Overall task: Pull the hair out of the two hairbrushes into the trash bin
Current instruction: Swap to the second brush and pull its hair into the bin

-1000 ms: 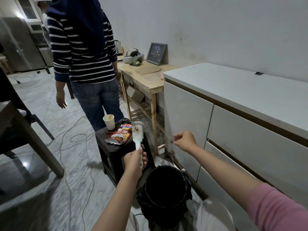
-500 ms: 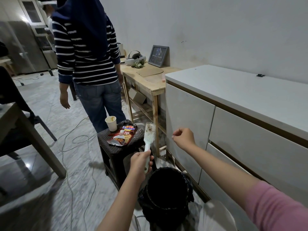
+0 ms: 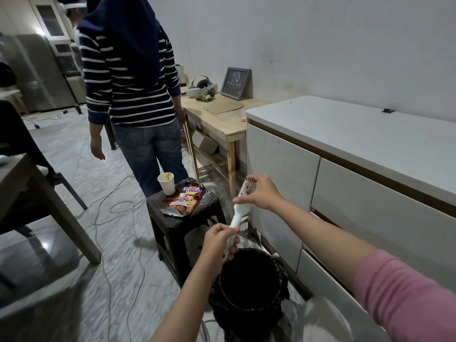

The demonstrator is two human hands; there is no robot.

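cabinet [image 3: 345, 183]: big white drawer unit along the right wall, takes up most of that side. nothing on it that matters here.

bystander [image 3: 130, 95]: someone in a striped top and jeans, back turned, standing well behind the stool. not involved as far as I can see.

bench [image 3: 222, 119]: wooden one against the wall past the cabinet, with a headset and a small framed sign on it.

stool [image 3: 177, 218]: dark woven thing just left of the action, with a paper cup [image 3: 166, 183] and an opened snack packet [image 3: 185, 201] on top.

trash bin [image 3: 249, 287]: black, lined with a bag, sitting on the floor right below both hands. too dark inside to tell if any hair is in there.

left hand [image 3: 218, 243]: closed around the handle, holding the brush tilted up over the bin.

right hand [image 3: 259, 192]: fingers curled onto the bristle side of the head, looks like a pinch on the hair, but whether it's got any I can't tell.

hairbrush [image 3: 240, 206]: white-ish, head up, handle down, above and slightly behind the bin.

progress: I'd say early or mid. This brush is being picked at, not obviously clean. The second brush isn't anywhere in view, so no idea whether it's done.
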